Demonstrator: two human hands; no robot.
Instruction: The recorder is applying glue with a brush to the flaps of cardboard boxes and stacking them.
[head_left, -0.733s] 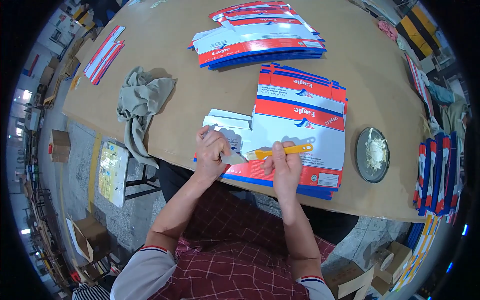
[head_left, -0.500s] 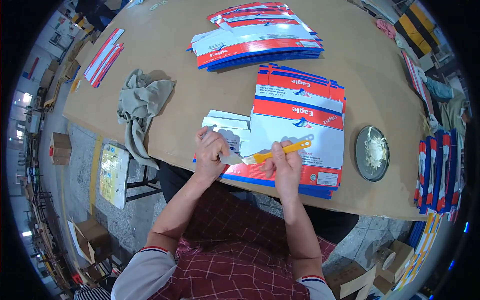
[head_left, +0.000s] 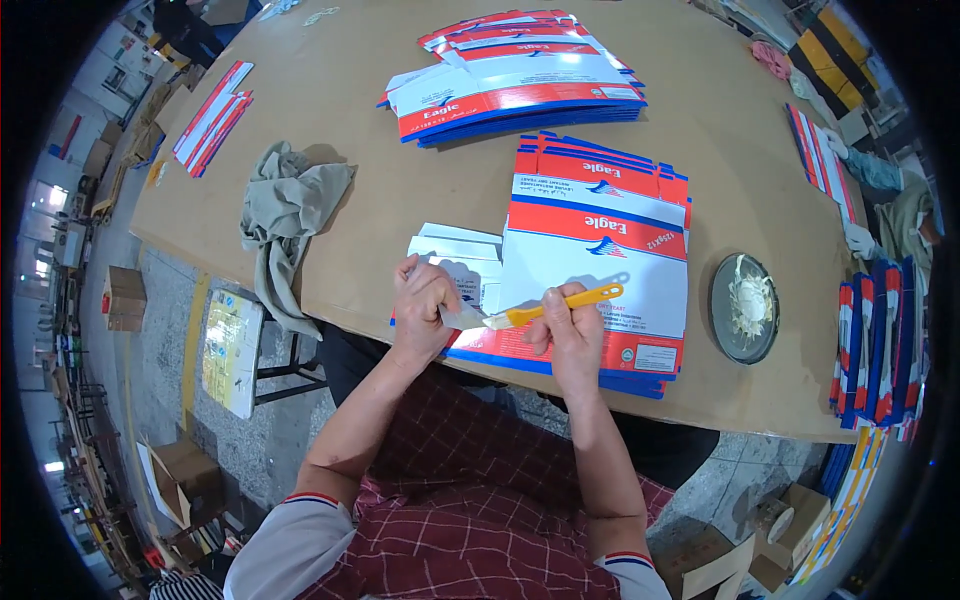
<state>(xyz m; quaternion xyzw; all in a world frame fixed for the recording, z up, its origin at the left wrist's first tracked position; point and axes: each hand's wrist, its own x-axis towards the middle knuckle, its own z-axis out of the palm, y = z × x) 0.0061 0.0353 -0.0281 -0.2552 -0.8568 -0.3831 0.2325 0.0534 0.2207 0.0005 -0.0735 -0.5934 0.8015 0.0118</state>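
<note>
My right hand (head_left: 577, 335) is closed round the yellow handle of a paintbrush (head_left: 522, 313), whose pale bristles point left. My left hand (head_left: 424, 305) is curled shut with a small pale, see-through-looking piece (head_left: 463, 318) at its fingertips; its kind is unclear. The bristle end meets or nearly meets that piece. Beneath both hands lies a stack of flat printed cartons (head_left: 600, 250) in white, red and blue, with white flaps (head_left: 458, 243) sticking out at the left. A dark round dish (head_left: 733, 346) holding a white pasty mass (head_left: 751, 305) sits to the right.
A larger carton stack (head_left: 520, 85) lies at the back of the brown-covered table (head_left: 400, 190). A grey-green cloth (head_left: 290, 205) hangs over the left edge. More cartons (head_left: 212, 120) lie far left. On the right, a co-worker's gloved hands (head_left: 858, 240) are beside carton sheets (head_left: 822, 165).
My hands and the brush keep almost the same pose. The whole view shifts slightly. At the far right, the co-worker's hands and carton sheets have moved a little.
</note>
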